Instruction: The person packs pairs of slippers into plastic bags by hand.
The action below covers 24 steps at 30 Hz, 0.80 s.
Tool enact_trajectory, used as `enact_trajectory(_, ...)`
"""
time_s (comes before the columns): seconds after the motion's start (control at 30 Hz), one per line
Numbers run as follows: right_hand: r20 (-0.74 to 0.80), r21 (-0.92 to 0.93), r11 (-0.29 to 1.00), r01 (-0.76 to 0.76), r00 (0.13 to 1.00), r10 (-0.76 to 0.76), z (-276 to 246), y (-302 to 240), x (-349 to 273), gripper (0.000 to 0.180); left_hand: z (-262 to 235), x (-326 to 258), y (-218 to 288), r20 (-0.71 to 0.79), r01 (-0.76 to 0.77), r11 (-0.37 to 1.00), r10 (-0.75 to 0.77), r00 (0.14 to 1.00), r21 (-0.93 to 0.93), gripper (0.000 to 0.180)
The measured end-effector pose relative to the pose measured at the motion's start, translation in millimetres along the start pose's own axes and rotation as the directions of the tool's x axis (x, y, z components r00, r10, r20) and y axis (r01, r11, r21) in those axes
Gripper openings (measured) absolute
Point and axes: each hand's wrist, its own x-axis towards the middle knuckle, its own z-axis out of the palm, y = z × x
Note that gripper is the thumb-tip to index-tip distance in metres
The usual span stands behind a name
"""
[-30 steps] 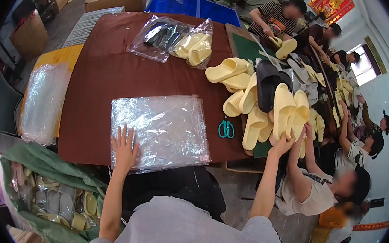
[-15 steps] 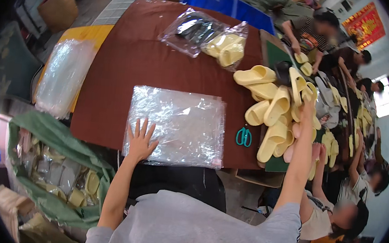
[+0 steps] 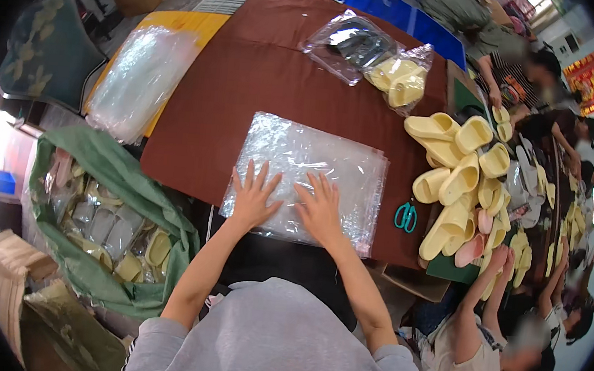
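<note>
Both of my hands lie on a stack of clear plastic bags point(image 3: 314, 152) near the front edge of the brown-covered table. My left hand point(image 3: 253, 197) rests flat on the left part of the stack, fingers spread. Beside it, my right hand point(image 3: 319, 210) is also flat on the plastic with its fingers apart. To the right of the bags sit teal-handled scissors point(image 3: 405, 217). A heap of pale yellow slippers point(image 3: 461, 179) covers the right side, with a pink slipper point(image 3: 471, 251) among them.
Bagged yellow slippers point(image 3: 399, 80) and a bagged black pair point(image 3: 360, 44) lie at the table's far side. More plastic bags point(image 3: 144, 77) rest on a yellow board at left. A green sack point(image 3: 184, 228) of packed slippers stands lower left. Co-workers sit along the right.
My right arm has come back from the slipper heap, and that hand now lies on the bags without a slipper. My left hand stays on the bags. The view has shifted.
</note>
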Motion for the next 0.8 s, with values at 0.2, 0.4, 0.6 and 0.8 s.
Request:
enact_trajectory(0.2, 0.112, -0.212, 0.972, -0.104, 0.985, 0.130, 50, 28, -36, 0.063, 20, -7, -13, -0.012, 0.016, 0.999, -0.017, 1.000, -0.051, 0.073)
enact_trajectory(0.4, 0.032, -0.297, 0.929, -0.221, 0.970, 0.241, 17, 87, -66, 0.068, 31, -17, -17, 0.016, 0.071, 0.984, -0.070, 0.997, -0.161, 0.078)
enact_trajectory(0.6, -0.165, -0.194, 0.974, -0.114, 0.983, 0.083, 32, 64, 34, 0.060, 49, -22, -15, -0.159, 0.014, 0.990, -0.037, 0.987, -0.142, 0.079)
enact_trajectory(0.8, 0.026, -0.358, 0.864, -0.353, 0.922, 0.387, 86, 102, 57, 0.062, 28, -23, -21, -0.131, 0.009, 0.956, -0.050, 0.990, -0.295, 0.080)
